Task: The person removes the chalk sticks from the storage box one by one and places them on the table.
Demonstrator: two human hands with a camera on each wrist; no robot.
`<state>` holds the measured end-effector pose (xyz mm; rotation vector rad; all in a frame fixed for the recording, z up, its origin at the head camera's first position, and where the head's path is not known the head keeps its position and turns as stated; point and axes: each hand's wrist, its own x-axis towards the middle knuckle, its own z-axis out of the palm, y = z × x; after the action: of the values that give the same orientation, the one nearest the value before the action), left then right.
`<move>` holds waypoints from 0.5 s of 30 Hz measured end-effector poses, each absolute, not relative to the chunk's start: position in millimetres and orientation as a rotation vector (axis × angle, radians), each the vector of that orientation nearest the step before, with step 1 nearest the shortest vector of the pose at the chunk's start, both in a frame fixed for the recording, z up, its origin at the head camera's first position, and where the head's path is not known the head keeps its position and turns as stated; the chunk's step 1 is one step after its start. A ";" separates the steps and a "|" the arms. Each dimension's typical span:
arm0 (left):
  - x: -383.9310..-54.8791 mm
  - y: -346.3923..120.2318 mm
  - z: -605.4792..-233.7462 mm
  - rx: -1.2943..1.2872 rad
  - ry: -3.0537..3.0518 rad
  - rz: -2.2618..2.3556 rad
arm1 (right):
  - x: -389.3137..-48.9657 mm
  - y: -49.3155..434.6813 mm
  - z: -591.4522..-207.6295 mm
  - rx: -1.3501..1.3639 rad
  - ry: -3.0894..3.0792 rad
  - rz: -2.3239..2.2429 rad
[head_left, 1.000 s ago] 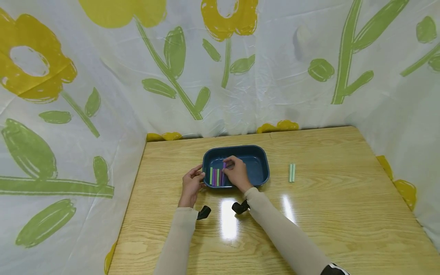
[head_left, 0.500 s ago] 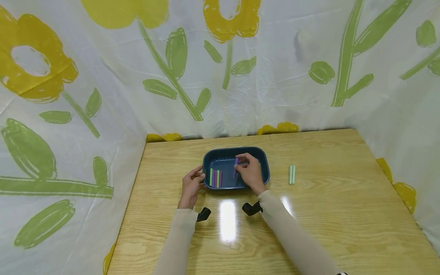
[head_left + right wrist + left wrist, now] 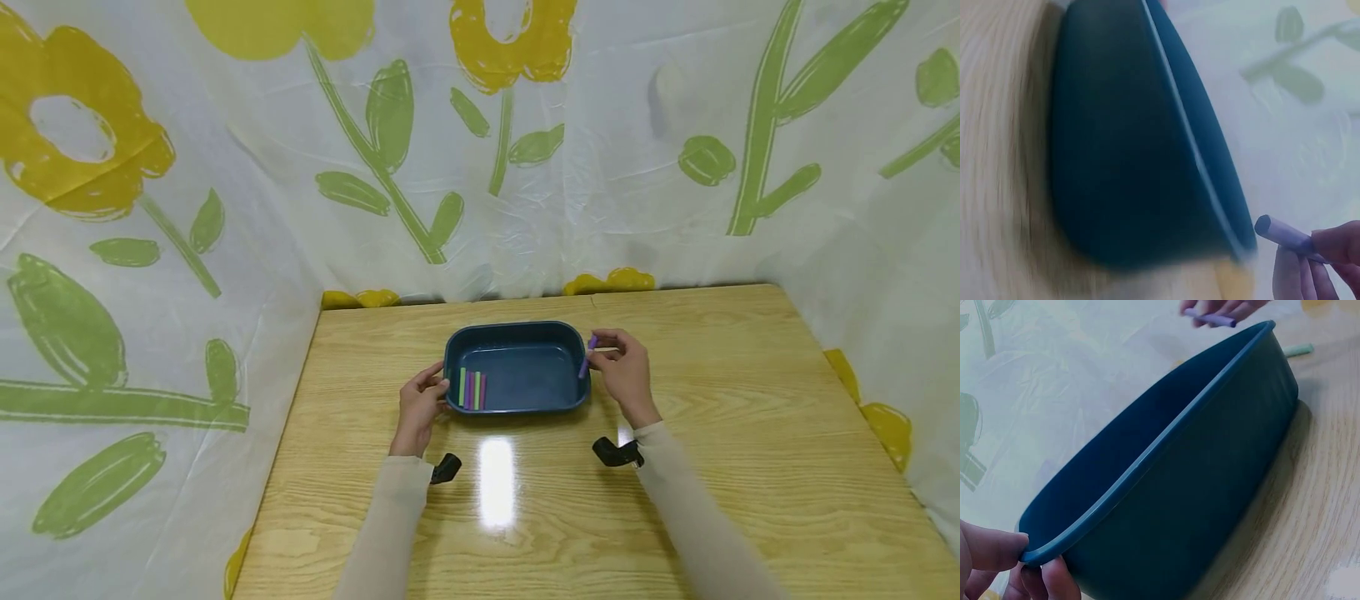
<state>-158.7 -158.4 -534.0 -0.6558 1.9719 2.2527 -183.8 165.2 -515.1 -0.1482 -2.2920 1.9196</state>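
Note:
A dark blue rectangular plastic basin (image 3: 525, 410) sits on the wooden table. My left hand (image 3: 421, 408) pinches its left rim, thumb on top and fingers curled beneath, as the left wrist view shows. Inside, along the left end, several green and purple chalk sticks (image 3: 472, 390) lie side by side. Between thumb and fingertips my right hand (image 3: 626, 375) holds a purple chalk stick (image 3: 1285, 235), tilted, at the basin's right rim. A pale green chalk stick (image 3: 1299, 349) lies on the table past the basin's far end; the right hand hides that spot in the head view.
The light wooden table (image 3: 750, 433) meets a white curtain (image 3: 600, 200) printed with flowers at its back and sides. Black camera mounts (image 3: 617, 452) stick out at both wrists.
My right hand has lifted the purple chalk stick from beside the row and carried it rightward to the basin's right rim. The left hand has stayed on the left rim.

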 end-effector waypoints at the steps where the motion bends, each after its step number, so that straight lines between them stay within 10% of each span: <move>1: -158.9 -158.1 -534.1 -0.656 1.971 2.251 | -182.4 172.8 -515.8 -0.158 -2.281 1.932; 15: -158.1 -157.5 -534.2 -0.683 1.977 2.239 | -163.9 259.1 -539.4 -0.378 -2.381 1.797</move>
<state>-158.1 -157.5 -534.2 -0.6832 1.9767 2.2392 -163.9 259.1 -539.4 -0.3777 -2.3812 1.7972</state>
